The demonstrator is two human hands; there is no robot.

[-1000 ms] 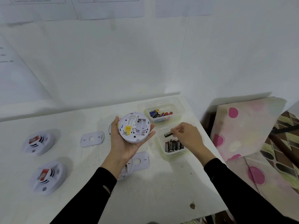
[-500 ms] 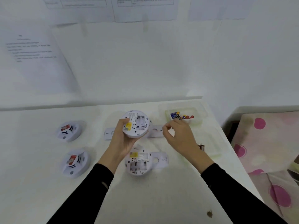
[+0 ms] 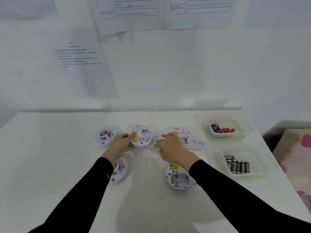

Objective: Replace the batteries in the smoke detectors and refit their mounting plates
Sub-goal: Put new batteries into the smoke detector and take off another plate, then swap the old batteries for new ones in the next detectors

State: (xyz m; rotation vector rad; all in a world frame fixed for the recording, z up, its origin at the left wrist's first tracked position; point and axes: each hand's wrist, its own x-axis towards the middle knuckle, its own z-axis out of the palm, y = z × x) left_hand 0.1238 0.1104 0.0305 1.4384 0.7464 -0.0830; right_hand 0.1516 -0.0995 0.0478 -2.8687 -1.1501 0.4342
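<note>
Left hand (image 3: 120,146) grip: fingers are curled round the rim of an upturned smoke detector (image 3: 141,137), which is held low over the far middle of the bench (image 3: 50,148).
Right hand (image 3: 171,148) grip: fingers are stretched and nothing is seen in them.
Mounting plate (image 3: 155,140): it lies flat just right of the held detector and is partly covered.
Deciding relation: the plate lies between the hands, with its long axis left to right. The right fingertips are at its edge, so this hand is judged the nearer.
Battery bay: whether it is filled cannot be told.
Black batteries (image 3: 237,165): they sit in the near tray (image 3: 217,158), well right of both hands.
</note>
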